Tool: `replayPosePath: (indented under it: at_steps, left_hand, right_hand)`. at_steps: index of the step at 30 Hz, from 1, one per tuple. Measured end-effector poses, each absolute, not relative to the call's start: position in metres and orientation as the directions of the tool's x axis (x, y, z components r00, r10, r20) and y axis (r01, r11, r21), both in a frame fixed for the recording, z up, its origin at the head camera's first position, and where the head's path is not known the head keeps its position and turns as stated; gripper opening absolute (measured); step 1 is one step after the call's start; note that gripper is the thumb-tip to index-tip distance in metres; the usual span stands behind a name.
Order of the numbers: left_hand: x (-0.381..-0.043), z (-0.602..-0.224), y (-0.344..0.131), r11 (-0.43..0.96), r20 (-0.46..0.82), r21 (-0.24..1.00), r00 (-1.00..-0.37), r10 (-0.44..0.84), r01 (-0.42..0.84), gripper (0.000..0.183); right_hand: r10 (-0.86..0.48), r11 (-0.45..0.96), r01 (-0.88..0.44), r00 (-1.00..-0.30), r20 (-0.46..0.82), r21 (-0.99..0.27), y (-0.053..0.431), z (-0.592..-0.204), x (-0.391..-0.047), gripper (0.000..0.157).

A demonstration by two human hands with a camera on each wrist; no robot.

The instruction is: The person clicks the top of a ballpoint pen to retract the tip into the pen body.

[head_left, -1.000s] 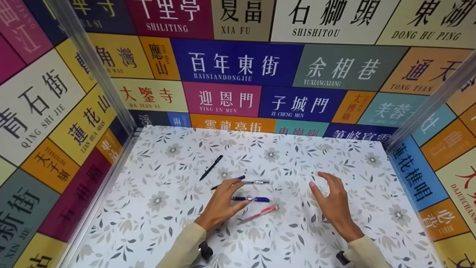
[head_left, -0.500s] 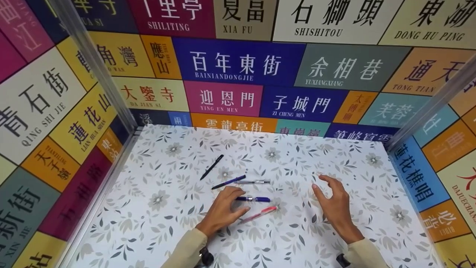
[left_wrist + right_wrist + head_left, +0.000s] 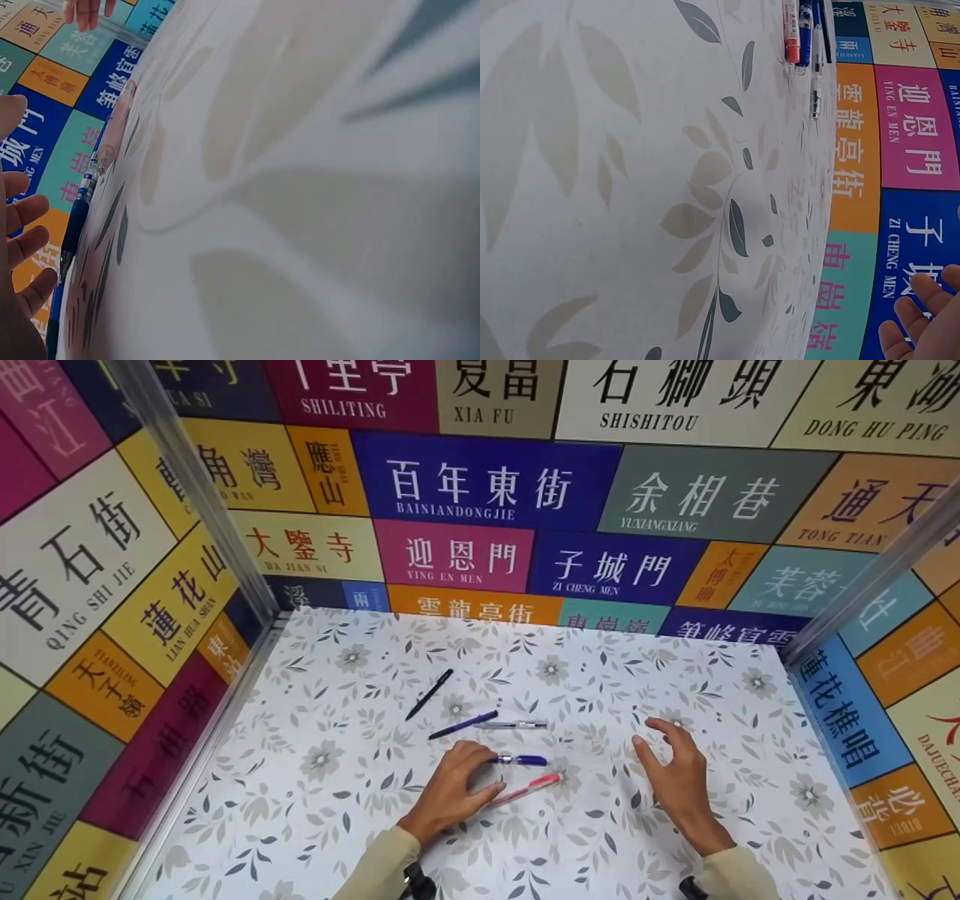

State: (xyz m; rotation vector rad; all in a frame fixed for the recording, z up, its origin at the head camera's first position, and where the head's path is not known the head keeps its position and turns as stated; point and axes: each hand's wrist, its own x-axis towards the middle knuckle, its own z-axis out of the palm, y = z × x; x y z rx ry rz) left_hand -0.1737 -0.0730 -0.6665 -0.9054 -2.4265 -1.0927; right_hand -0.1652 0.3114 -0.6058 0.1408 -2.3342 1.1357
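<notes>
Blue-capped pen (image 3: 529,760): 1 end behind L hand (image 3: 452,784).

Your left hand (image 3: 452,787) hides one end of the blue pen (image 3: 525,760) in the head view, whose bottom edge crops your sleeves (image 3: 379,866). The right wrist view cuts off your right hand (image 3: 930,322) and the red pen (image 3: 791,34).
</notes>
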Motion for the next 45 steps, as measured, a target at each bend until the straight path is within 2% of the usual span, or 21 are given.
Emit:
replayPosePath:
  at_steps: [13,21,30,37,45]
  left_hand:
    - [-0.174,-0.673,-0.076,0.547,0.568,0.446,-0.696,0.439,0.709,0.049]
    - [-0.172,-0.673,-0.076,0.549,0.604,0.371,-0.644,0.469,0.749,0.046]
    - [-0.166,-0.679,-0.075,0.598,0.528,0.347,-0.678,0.512,0.722,0.047]
    - [-0.167,-0.68,-0.073,0.621,0.492,0.321,-0.686,0.536,0.715,0.04]
    - [-0.167,-0.682,-0.071,0.611,0.512,0.284,-0.656,0.555,0.739,0.033]
  right_hand:
    - [0.141,0.638,-0.276,-0.876,0.462,-0.719,0.31,-0.609,-0.163,0.04]
    - [0.159,0.635,-0.229,-0.896,0.415,-0.738,0.31,-0.611,-0.16,0.04]
    - [0.156,0.639,-0.258,-0.879,0.45,-0.725,0.311,-0.614,-0.161,0.038]
    - [0.154,0.623,-0.261,-0.883,0.443,-0.738,0.311,-0.614,-0.16,0.037]
    - [0.143,0.621,-0.3,-0.865,0.481,-0.724,0.311,-0.619,-0.161,0.036]
